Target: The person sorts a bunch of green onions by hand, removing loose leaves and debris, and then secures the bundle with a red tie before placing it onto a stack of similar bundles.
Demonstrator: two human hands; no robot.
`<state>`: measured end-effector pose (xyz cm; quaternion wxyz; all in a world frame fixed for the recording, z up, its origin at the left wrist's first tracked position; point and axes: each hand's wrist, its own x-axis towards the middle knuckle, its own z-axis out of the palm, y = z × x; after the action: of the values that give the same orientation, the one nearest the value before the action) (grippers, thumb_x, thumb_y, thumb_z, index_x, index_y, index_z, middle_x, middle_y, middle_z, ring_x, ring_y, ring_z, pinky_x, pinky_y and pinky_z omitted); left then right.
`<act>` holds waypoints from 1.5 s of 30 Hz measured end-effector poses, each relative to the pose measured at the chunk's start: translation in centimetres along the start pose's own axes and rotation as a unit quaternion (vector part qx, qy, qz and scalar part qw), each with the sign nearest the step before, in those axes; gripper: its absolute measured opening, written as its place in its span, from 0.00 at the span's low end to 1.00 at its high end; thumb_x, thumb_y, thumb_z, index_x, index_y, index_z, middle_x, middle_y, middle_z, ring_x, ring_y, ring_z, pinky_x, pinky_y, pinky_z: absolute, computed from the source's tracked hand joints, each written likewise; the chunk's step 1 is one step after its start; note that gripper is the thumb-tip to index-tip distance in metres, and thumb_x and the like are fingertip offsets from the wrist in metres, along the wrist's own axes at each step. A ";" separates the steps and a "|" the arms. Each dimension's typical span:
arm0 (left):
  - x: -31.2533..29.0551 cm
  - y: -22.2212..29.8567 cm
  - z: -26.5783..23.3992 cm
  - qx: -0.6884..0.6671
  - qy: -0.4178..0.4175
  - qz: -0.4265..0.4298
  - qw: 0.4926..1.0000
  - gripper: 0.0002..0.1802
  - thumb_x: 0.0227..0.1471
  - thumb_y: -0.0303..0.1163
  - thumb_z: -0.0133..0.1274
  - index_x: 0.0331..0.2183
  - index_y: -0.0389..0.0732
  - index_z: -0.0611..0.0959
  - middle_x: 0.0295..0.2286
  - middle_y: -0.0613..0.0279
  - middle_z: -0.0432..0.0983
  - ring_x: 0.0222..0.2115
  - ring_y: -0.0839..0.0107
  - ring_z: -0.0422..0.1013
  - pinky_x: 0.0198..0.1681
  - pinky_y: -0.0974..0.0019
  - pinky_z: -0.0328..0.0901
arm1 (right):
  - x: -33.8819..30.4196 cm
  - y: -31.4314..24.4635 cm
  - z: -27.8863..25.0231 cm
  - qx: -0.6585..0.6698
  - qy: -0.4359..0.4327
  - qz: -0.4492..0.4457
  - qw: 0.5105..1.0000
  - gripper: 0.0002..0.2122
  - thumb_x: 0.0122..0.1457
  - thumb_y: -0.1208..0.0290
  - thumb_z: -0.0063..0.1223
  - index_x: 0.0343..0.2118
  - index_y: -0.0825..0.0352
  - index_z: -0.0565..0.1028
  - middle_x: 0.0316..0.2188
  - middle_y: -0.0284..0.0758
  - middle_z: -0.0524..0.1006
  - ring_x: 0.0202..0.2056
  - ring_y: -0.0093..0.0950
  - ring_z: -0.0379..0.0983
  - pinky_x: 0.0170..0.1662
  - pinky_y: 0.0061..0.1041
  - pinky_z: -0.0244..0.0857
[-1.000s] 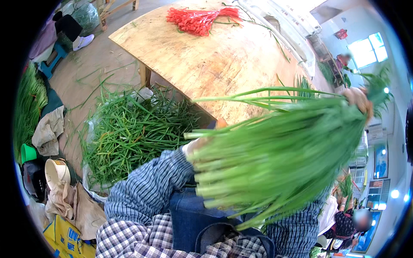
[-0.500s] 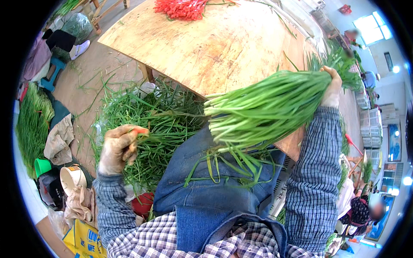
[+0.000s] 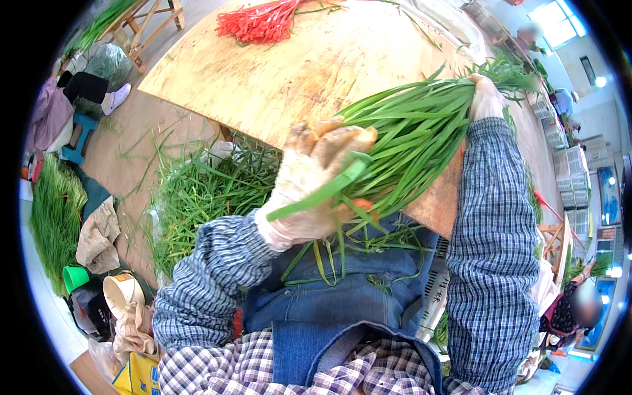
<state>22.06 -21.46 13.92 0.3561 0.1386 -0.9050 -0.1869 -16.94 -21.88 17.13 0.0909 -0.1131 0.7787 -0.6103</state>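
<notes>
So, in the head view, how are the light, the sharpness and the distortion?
Head view: even daylight, with bright glare at the windows top right; the wooden table edge bends toward the black fisheye rim; the left hand and the green bundle are sharp; a far person's face is blurred.

The bunch of green leaves (image 3: 408, 141) is long and thin, like grass or chives. It lies slanted, from about 8 o'clock up to 2 o'clock, with its top end at the upper right and its cut ends at the lower left. The leaves are packed close at the top and fan out wider lower down. It hangs over the near edge of the wooden table. A few loose leaves droop down at 6 o'clock.
</notes>
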 end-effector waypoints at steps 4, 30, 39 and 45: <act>0.1 -1.0 2.2 -0.096 0.083 0.103 0.987 0.20 0.37 0.34 0.58 0.37 0.42 0.76 0.42 0.61 0.69 0.46 0.61 0.65 0.53 0.49 0.53 | -5.9 -2.3 0.9 -0.073 0.043 -0.030 0.996 0.13 0.45 0.70 0.54 0.30 0.75 0.76 0.30 0.39 0.77 0.28 0.27 0.73 0.33 0.25 0.66; -12.1 -1.7 -6.4 0.307 -0.189 -0.108 0.927 0.24 0.41 0.23 0.56 0.45 0.42 0.76 0.25 0.56 0.76 0.22 0.59 0.70 0.26 0.63 0.66 | -1.3 1.1 -0.8 -0.065 -0.010 -0.016 0.998 0.18 0.44 0.70 0.59 0.35 0.80 0.74 0.36 0.43 0.77 0.35 0.26 0.73 0.41 0.22 0.66; 0.3 3.5 2.6 0.113 -0.131 0.034 0.984 0.18 0.39 0.26 0.52 0.38 0.38 0.77 0.22 0.59 0.71 0.20 0.63 0.69 0.21 0.63 0.63 | -3.2 -0.2 -1.1 -0.160 -0.039 -0.104 0.981 0.16 0.46 0.70 0.57 0.33 0.79 0.75 0.35 0.43 0.77 0.36 0.26 0.73 0.41 0.20 0.65; 3.8 3.2 -0.4 0.096 -0.057 0.130 0.985 0.15 0.35 0.26 0.55 0.33 0.36 0.78 0.24 0.57 0.72 0.22 0.63 0.70 0.24 0.62 0.66 | -4.5 0.4 -0.1 0.002 -0.031 -0.059 0.998 0.15 0.43 0.73 0.59 0.31 0.81 0.73 0.30 0.44 0.76 0.34 0.27 0.72 0.39 0.22 0.65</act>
<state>19.31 -20.13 17.87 0.3101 0.0429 -0.9479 -0.0587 -12.70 -20.37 16.81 0.0788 -0.1775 0.7662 -0.6125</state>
